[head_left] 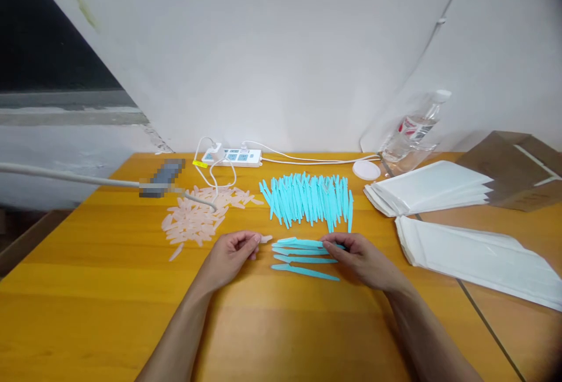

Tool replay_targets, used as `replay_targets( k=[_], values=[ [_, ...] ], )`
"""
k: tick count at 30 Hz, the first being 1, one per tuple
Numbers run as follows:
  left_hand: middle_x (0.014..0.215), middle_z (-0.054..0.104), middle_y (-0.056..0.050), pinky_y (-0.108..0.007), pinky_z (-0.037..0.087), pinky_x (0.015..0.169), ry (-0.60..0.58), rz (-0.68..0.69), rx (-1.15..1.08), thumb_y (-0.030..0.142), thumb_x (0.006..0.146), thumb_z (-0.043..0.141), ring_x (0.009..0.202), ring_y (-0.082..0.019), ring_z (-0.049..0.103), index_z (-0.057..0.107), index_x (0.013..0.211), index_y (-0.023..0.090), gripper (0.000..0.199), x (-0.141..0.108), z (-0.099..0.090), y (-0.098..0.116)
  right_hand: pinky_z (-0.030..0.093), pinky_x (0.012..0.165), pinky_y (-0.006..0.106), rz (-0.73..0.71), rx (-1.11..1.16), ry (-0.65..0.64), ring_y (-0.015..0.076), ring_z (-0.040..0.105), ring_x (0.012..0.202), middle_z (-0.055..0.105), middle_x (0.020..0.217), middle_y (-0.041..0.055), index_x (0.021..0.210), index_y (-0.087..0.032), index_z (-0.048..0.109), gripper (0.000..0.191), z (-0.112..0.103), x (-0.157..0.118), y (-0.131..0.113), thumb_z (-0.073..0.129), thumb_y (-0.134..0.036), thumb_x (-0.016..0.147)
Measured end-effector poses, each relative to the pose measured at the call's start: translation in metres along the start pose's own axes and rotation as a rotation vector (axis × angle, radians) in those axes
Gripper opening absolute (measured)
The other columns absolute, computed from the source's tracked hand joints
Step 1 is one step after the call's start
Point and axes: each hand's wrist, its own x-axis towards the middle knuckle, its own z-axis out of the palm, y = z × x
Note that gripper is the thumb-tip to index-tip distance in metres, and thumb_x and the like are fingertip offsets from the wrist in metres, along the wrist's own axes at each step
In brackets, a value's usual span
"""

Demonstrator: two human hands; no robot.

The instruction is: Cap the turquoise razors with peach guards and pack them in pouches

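Note:
My left hand pinches a small translucent blade cap between thumb and fingertips. Facing it, my right hand is closed on the handle end of a turquoise eyebrow razor, whose head points left toward the cap; a small gap separates the two. Just below, several more razors lie side by side on the table, heads to the left. A dense row of turquoise razors is spread behind my hands. To the left lies a loose heap of pale pinkish caps.
A white power strip with cables stands along the wall, near a blurred-out phone at the left. Toward the right are a round white lid, a clear bottle, stacks of white packets and a cardboard box.

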Motion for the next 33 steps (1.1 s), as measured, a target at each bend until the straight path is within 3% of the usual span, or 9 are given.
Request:
replay_targets(
  k=[4, 12, 18, 23, 26, 28, 31, 33],
  values=[
    [0.072, 0.061, -0.001, -0.024, 0.042, 0.065, -0.040, -0.007, -0.007, 0.052, 0.092, 0.059, 0.066, -0.013, 0.054, 0.074, 0.098, 0.013, 0.042, 0.000, 0.007, 0.000, 0.032, 0.060, 0.024, -0.002, 0.001, -0.011, 0.0122, 0.042, 0.069, 0.053, 0.079, -0.0008, 0.093, -0.017, 0.067, 0.043, 0.000, 0.001, 0.004, 0.054, -0.058, 0.094],
    [0.070, 0.062, -0.001, -0.023, 0.039, 0.061, -0.103, 0.011, 0.021, 0.050, 0.095, 0.056, 0.065, -0.013, 0.052, 0.071, 0.083, 0.014, 0.041, -0.001, 0.028, 0.003, 0.029, 0.054, 0.024, -0.012, -0.088, -0.051, 0.0104, 0.038, 0.062, 0.051, 0.073, -0.0019, 0.095, -0.018, 0.069, 0.041, 0.010, -0.001, -0.005, 0.049, -0.054, 0.098],
    [0.081, 0.063, -0.002, -0.023, 0.040, 0.068, -0.274, 0.202, 0.261, 0.037, 0.094, 0.061, 0.076, -0.014, 0.056, 0.071, 0.076, 0.017, 0.029, -0.011, 0.018, 0.012, 0.034, 0.060, 0.024, -0.180, -0.417, -0.105, 0.0119, 0.053, 0.068, 0.061, 0.078, 0.0018, 0.078, -0.020, 0.077, 0.026, 0.018, -0.009, -0.013, 0.062, -0.035, 0.092],
    [0.077, 0.063, -0.001, -0.023, 0.039, 0.067, -0.326, 0.212, 0.444, 0.030, 0.091, 0.065, 0.075, -0.013, 0.058, 0.072, 0.074, 0.020, 0.021, -0.013, 0.018, 0.010, 0.034, 0.057, 0.025, -0.119, -0.569, -0.069, 0.0131, 0.055, 0.063, 0.066, 0.070, 0.0013, 0.077, -0.021, 0.078, 0.015, 0.024, -0.012, -0.015, 0.066, -0.028, 0.083],
    [0.071, 0.058, 0.001, -0.023, 0.037, 0.063, -0.198, 0.216, 0.452, 0.035, 0.090, 0.067, 0.069, -0.012, 0.053, 0.066, 0.070, 0.018, 0.025, -0.011, 0.020, 0.006, 0.032, 0.054, 0.025, -0.012, -0.578, 0.042, 0.0129, 0.052, 0.057, 0.065, 0.064, -0.0003, 0.076, -0.021, 0.076, 0.023, 0.018, -0.012, -0.017, 0.066, -0.040, 0.084],
    [0.068, 0.053, 0.002, -0.023, 0.035, 0.058, -0.136, 0.193, 0.425, 0.041, 0.089, 0.068, 0.064, -0.011, 0.048, 0.062, 0.068, 0.018, 0.031, -0.010, 0.018, 0.004, 0.032, 0.054, 0.026, 0.024, -0.585, 0.197, 0.0135, 0.052, 0.056, 0.062, 0.060, -0.0001, 0.068, -0.020, 0.070, 0.037, 0.008, -0.010, -0.014, 0.060, -0.050, 0.087],
    [0.068, 0.052, 0.002, -0.023, 0.034, 0.056, -0.143, 0.195, 0.403, 0.042, 0.088, 0.069, 0.063, -0.011, 0.047, 0.068, 0.071, 0.019, 0.028, -0.010, 0.017, 0.003, 0.035, 0.059, 0.028, 0.092, -0.640, 0.622, 0.0162, 0.055, 0.058, 0.063, 0.061, 0.0017, 0.067, -0.019, 0.067, 0.044, -0.012, -0.001, 0.000, 0.056, -0.057, 0.088],
    [0.068, 0.053, 0.002, -0.023, 0.036, 0.058, -0.157, 0.226, 0.411, 0.039, 0.088, 0.069, 0.064, -0.011, 0.049, 0.072, 0.074, 0.020, 0.023, -0.011, 0.016, 0.004, 0.039, 0.064, 0.030, 0.155, -0.693, 0.856, 0.0202, 0.060, 0.067, 0.069, 0.073, 0.0049, 0.085, -0.018, 0.071, 0.039, -0.023, 0.008, 0.014, 0.060, -0.055, 0.086]
  ],
)
